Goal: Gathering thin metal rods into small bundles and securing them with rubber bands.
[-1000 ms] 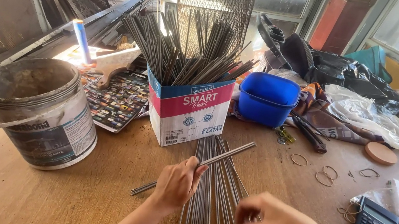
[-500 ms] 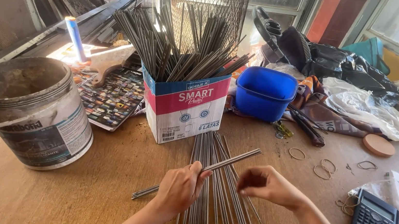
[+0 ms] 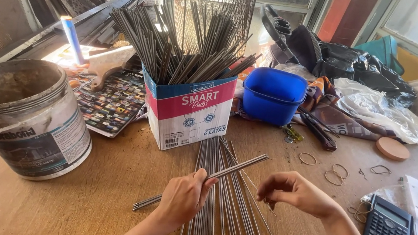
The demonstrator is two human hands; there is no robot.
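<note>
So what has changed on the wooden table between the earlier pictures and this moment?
The right hand rose from the thin grey metal rods lying on the wooden table and moved up toward the small bundle of rods in the left hand, fingers pinched. The left hand kept its grip. The cardboard box and blue plastic tub stayed.

We see our left hand (image 3: 184, 196) low in the middle, back turned up, fingers curled tightly shut with the thumb on top, forearm running down out of view. Our right hand (image 3: 299, 193) hovers just beside it, wrist bent, fingertips apparently pinched together and pointing down; its forearm angles off lower right.
</note>
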